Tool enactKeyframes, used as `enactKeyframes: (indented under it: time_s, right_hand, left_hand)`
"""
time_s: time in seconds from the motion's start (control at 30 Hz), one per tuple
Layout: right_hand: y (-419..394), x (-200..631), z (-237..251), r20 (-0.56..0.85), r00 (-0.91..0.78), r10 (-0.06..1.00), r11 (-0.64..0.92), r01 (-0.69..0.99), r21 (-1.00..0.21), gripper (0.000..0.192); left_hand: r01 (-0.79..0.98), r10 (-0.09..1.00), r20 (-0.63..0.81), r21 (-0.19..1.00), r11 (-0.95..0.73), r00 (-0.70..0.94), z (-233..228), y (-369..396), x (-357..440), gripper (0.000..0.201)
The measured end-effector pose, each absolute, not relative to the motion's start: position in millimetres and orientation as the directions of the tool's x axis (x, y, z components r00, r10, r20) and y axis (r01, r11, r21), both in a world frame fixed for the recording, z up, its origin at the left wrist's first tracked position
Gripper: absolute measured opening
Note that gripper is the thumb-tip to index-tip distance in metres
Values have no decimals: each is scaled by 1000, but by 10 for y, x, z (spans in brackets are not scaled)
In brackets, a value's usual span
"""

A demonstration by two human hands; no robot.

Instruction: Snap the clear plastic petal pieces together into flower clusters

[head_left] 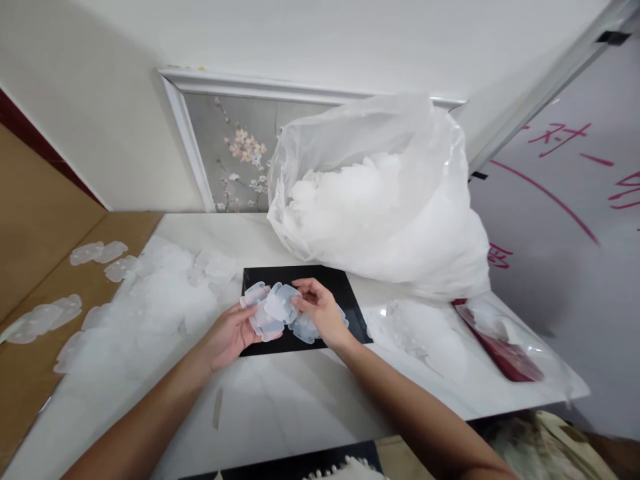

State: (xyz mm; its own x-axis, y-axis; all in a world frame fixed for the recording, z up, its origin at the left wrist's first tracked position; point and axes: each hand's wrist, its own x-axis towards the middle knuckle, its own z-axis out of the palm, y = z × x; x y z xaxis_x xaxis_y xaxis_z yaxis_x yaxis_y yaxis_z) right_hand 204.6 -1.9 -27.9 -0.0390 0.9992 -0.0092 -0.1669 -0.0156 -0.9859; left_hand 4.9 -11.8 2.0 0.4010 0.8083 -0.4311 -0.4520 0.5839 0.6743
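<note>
The near edge of the white marble table [280,407] lies bare. A bulging clear plastic bag of white pieces [380,200] blocks the far right corner; a heap of translucent plastic pieces [155,293] crowds the left edge, and a flat red packet [500,353] the right.

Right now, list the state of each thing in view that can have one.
Big plastic bag: open, full of white pieces.
Translucent pieces: held between both hands over the black mat.
Left hand: gripping pieces.
Right hand: fingers pinching pieces.
Loose pieces: heaped on the table.
Red item: lying flat, in a clear wrapper.
</note>
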Motion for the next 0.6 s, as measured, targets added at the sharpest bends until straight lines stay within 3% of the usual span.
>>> enactKeyframes:
  time_s: [0.2, 0.33, 0.43, 0.5, 0.6]
  right_hand:
    - [-55, 2116, -268, 58, -53, 997, 56, -49, -997, 26]
    - [-78, 2149, -256, 352, -136, 926, 373, 179, -910, 36]
    - [-89, 2146, -216, 475, -228, 850, 527, 372, -764, 26]
    - [-97, 2132, -185, 482, -215, 850, 525, 431, -734, 15]
    - [-96, 2110, -164, 383, -62, 922, 384, 291, -876, 9]
  left_hand:
    - [-459, 822, -438, 684, 567, 363, 86, -109, 38, 64]
    - [-465, 833, -430, 692, 552, 349, 90, -105, 18, 63]
    - [-463, 837, -382, 704, 539, 393, 61, -103, -13, 74]
    - [-452, 835, -338, 721, 526, 434, 32, -104, -36, 80]
    - [-442, 825, -282, 735, 513, 489, 2, -108, -59, 77]
